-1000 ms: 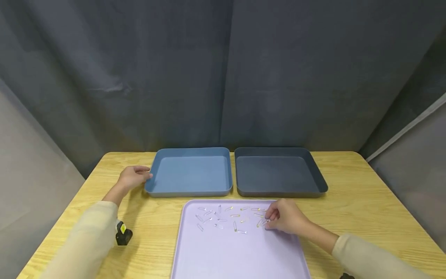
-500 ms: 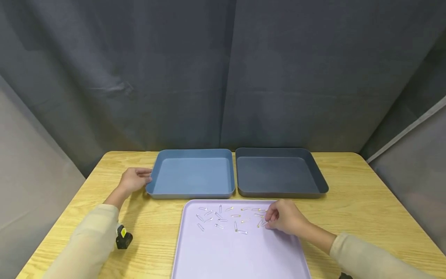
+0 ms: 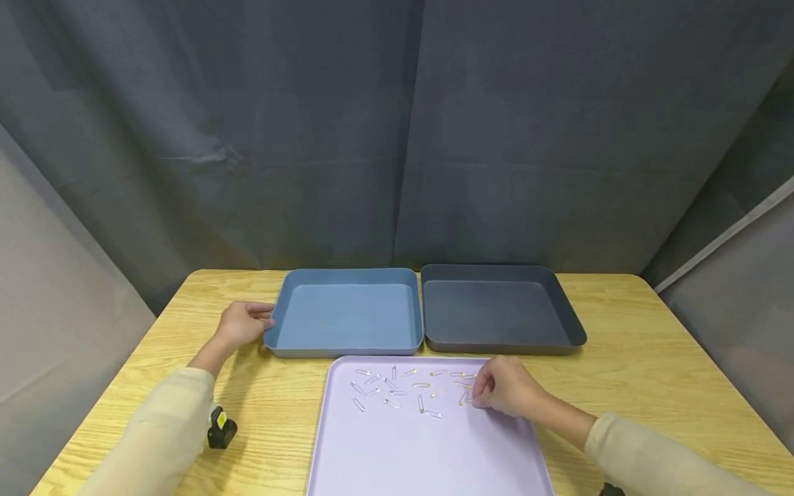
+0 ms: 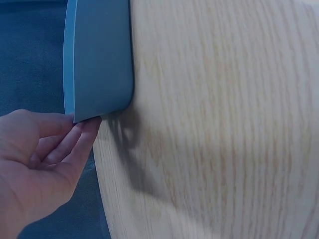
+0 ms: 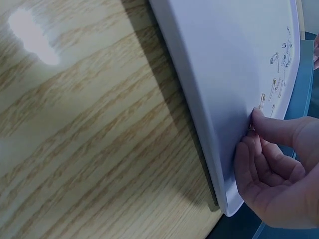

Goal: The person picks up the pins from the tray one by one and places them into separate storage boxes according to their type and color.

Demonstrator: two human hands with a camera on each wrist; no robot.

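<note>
Wooden table (image 3: 620, 386): bare wood to left and right of the lilac tray (image 3: 428, 455), which lies at near centre w/ its front edge cut off by the frame.

Light blue tray (image 3: 347, 313) just beyond lilac tray's far-left corner; dark tray (image 3: 496, 310) just beyond its far-right corner. The two are side by side, edges nearly touching, both close to lilac tray's far rim.

Safety pins (image 3: 397, 389): small, silver and gold, scattered loose across lilac tray's far strip; rest of its floor bare.

Left hand (image 3: 242, 322): beyond and left of lilac tray, fingertips (image 4: 82, 130) on light blue tray's left corner, fingers loosely bent.

Right hand (image 3: 505, 387): over lilac tray's far-right area, fingers curled, thumb and forefinger tips together at a pin (image 3: 466, 398); whether it is actually pinched — cannot tell.
</note>
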